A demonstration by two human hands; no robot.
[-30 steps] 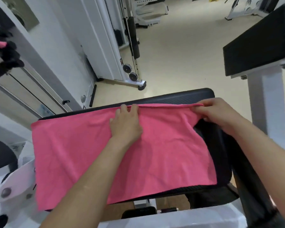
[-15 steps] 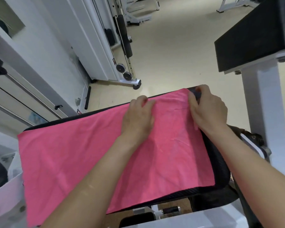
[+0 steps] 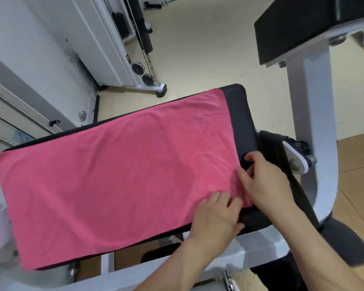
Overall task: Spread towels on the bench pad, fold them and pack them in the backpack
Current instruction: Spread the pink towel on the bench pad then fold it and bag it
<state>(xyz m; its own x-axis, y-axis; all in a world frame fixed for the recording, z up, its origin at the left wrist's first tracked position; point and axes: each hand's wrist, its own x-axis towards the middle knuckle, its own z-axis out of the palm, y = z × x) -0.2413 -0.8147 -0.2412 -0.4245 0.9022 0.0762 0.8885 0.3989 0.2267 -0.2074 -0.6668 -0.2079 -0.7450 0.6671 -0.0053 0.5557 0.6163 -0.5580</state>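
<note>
The pink towel (image 3: pixel 114 175) is lying spread flat over the bench pad (image 3: pixel 240 114). Right grip (image 3: pixel 265 183) is pinching its 4 o'clock edge. Left grip (image 3: pixel 215 217) is resting bent-fingered on the 5 o'clock corner; cannot tell whether it is grasping.

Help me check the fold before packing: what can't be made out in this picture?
Head view, all of these:
- Near right corner of the pink towel: covered by the left hand and right hand.
- Each hand's grip, pinching or only pressing: the fingers hide the towel edge.
- Most of the bench pad: under the towel.
- Dark fabric item on the right, backpack or not: the right forearm crosses it.
</note>
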